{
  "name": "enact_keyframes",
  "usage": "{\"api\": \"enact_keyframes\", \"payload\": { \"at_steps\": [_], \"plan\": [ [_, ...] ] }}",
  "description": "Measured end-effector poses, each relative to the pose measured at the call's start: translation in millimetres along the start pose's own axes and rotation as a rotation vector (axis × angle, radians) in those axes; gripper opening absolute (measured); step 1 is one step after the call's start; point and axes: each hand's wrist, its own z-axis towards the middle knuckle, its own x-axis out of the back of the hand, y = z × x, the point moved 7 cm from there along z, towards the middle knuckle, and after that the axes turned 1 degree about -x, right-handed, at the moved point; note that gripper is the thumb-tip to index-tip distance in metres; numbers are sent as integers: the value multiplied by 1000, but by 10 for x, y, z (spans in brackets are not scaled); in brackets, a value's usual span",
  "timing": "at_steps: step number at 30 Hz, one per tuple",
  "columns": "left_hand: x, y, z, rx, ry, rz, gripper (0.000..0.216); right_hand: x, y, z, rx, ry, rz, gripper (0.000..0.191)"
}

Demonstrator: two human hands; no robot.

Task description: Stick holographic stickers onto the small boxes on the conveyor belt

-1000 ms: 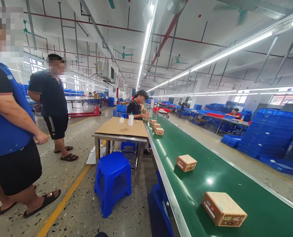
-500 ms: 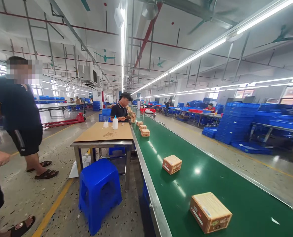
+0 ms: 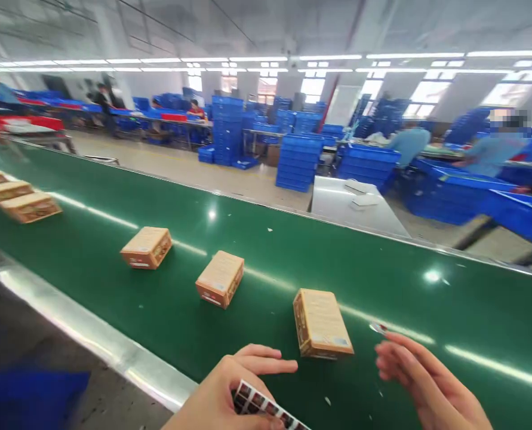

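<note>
My left hand grips a sheet of small printed stickers between thumb and palm, its index and middle fingers stretched towards a brown printed box. That box lies on the green conveyor belt, apart from both hands. To its right, my right hand pinches a small shiny sticker at the fingertips. Two similar boxes, a nearer one and a farther one, sit to the left on the belt.
More boxes stand at the belt's far left. A metal rail edges the near side. Beyond the belt are a metal table, stacked blue crates and seated co-workers. A blue stool is at lower left.
The view has swung right, from along the belt to across it. Both my hands have come into sight, with the sticker sheet and a sticker. The worktable and nearby people at left are out of view.
</note>
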Motion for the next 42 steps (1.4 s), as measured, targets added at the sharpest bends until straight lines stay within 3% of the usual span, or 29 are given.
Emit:
{"api": "enact_keyframes", "payload": {
  "at_steps": [5, 11, 15, 25, 32, 39, 42],
  "plan": [
    [-183, 155, 304, -14, -234, 93, 10, -353, -295, 255, -20, 33, 79, 38],
    [-453, 191, 692, -75, -326, 139, 6, -548, -208, 459, -147, -26, 152, 42],
    [-606, 179, 765, -60, -421, 144, 12, -497, -104, 377, -187, 20, 163, 41],
    [-829, 311, 898, -88, -471, 210, 13, -238, -99, 355, -127, 105, 63, 34],
    [-966, 382, 958, -95, -496, 251, 16, -85, -257, 330, -13, 134, -175, 36],
    [-1111, 391, 1020, -106, -507, 191, 11, 106, -395, 381, 78, 254, -416, 41],
    [-1057, 306, 972, -20, -429, 109, 11, 200, -455, 440, 109, 295, -492, 42]
  ]
}}
